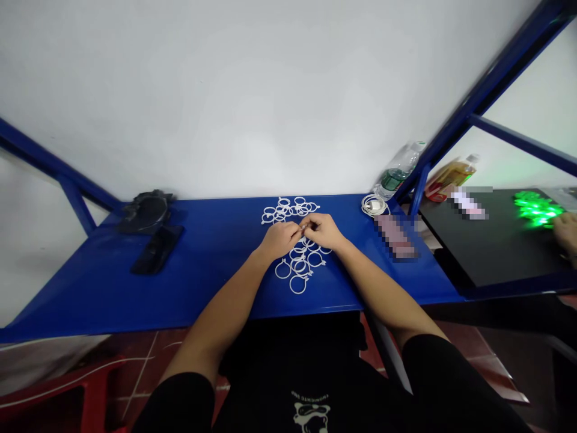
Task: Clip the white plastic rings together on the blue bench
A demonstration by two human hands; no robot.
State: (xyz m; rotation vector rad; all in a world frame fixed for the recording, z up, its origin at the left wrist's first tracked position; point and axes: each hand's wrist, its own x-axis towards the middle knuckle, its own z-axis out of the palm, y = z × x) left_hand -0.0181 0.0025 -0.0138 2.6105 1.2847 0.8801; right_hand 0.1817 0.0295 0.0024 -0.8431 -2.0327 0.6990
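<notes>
Over the middle of the blue table, my left hand and my right hand meet at the fingertips. Both are closed, pinching a small pale piece that looks like part of a white curtain ring; most of it is hidden by the fingers. Nearer to me, below the hands, lies a loose group of white curtain rings, each with a small tab. Just beyond the hands is a second cluster of white curtain rings, some overlapping.
Black plastic-like items lie at the left of the blue table. At the right are a coiled white cable, a tilted water bottle and a blurred-out flat object. Another person's hand touches glowing green lights on a black table.
</notes>
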